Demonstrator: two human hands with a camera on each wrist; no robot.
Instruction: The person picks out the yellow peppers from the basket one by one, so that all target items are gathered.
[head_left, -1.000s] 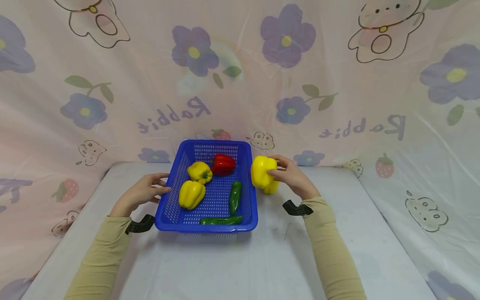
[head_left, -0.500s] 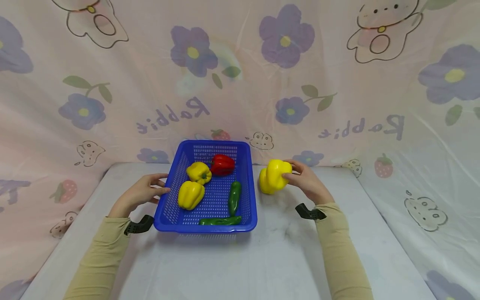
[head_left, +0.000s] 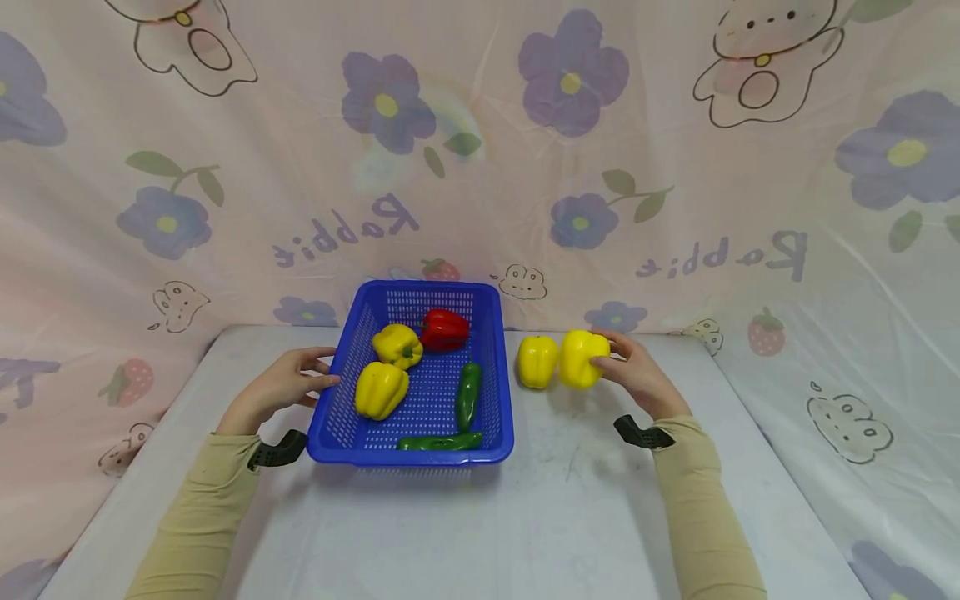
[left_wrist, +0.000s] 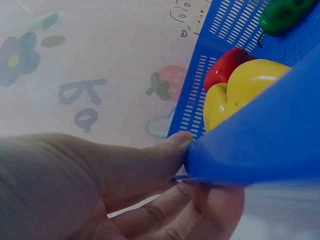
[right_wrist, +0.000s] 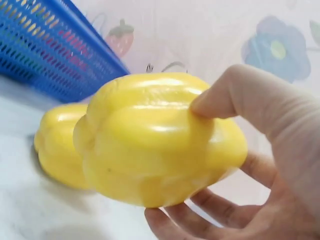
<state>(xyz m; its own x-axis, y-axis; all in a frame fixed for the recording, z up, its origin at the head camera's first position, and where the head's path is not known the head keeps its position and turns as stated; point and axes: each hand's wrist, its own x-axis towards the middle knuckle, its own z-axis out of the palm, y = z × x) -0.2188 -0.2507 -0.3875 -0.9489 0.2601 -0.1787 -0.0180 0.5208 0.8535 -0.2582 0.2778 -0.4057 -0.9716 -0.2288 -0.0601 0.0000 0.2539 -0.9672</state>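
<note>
My right hand [head_left: 636, 372] holds a yellow bell pepper [head_left: 582, 359], thumb on one side and fingers curled under the other in the right wrist view. A second yellow bell pepper [head_left: 537, 362] stands on the table just left of it. My left hand [head_left: 288, 383] pinches the left rim of a blue plastic basket [head_left: 411, 456], its thumb [left_wrist: 165, 155] over the rim and its fingers beneath. Inside the basket lie two yellow bell peppers, one nearer [head_left: 382, 390] and one farther [head_left: 398, 346], a red bell pepper [head_left: 446, 330] and two green chili peppers, one lengthwise [head_left: 468, 397] and one crosswise [head_left: 441, 442].
The basket stands on a white table [head_left: 555, 517], left of centre. A printed curtain [head_left: 480, 192] with flowers and rabbits hangs behind the table and along both sides. Black camera mounts [head_left: 642, 432] sit on both wrists.
My right hand has carried its yellow bell pepper rightward and lower, away from the basket's right rim. The second yellow pepper behind it has come into full sight. My left hand stays at the rim.
</note>
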